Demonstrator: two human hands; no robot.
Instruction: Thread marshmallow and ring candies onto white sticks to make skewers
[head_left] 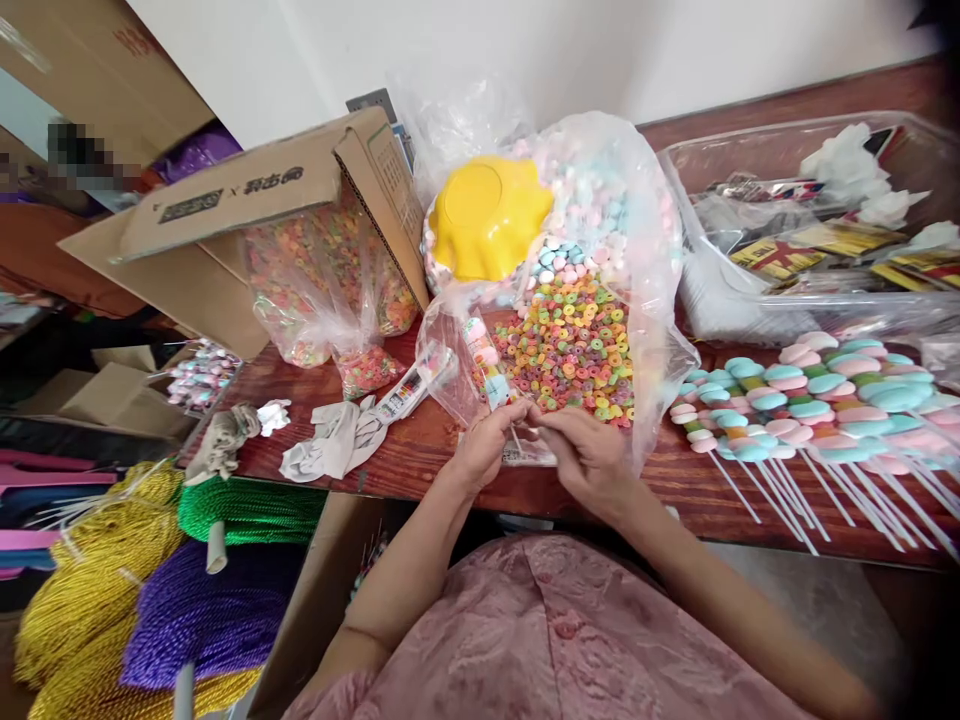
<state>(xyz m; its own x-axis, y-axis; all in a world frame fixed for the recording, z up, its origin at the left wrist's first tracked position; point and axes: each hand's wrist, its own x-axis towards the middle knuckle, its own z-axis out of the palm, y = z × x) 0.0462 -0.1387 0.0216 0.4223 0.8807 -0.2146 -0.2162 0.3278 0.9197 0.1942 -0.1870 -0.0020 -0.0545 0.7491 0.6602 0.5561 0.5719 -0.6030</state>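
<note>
My left hand (486, 442) is closed around the lower end of a marshmallow skewer (484, 355) in a printed clear wrapper, which points away from me. Close beside it, my right hand (589, 455) has thumb and fingers pinched together near the skewer's stick; what sits between those fingertips is too small to make out. Just beyond both hands lie many coloured gummy rings (577, 350) in an open clear plastic bag (652, 370). Behind them is a heap of pink, white and blue marshmallows (600, 200), with a yellow scalloped bowl (491, 215) upside down on top.
Finished-looking marshmallow skewers (810, 400) lie piled on the right. A clear bin (810, 305) of packets stands behind them. On the left are a cardboard box (247, 210) with bagged gummies, a pale glove (337, 440) and printed wrappers (412, 385). Coloured cord bundles (210, 610) hang below.
</note>
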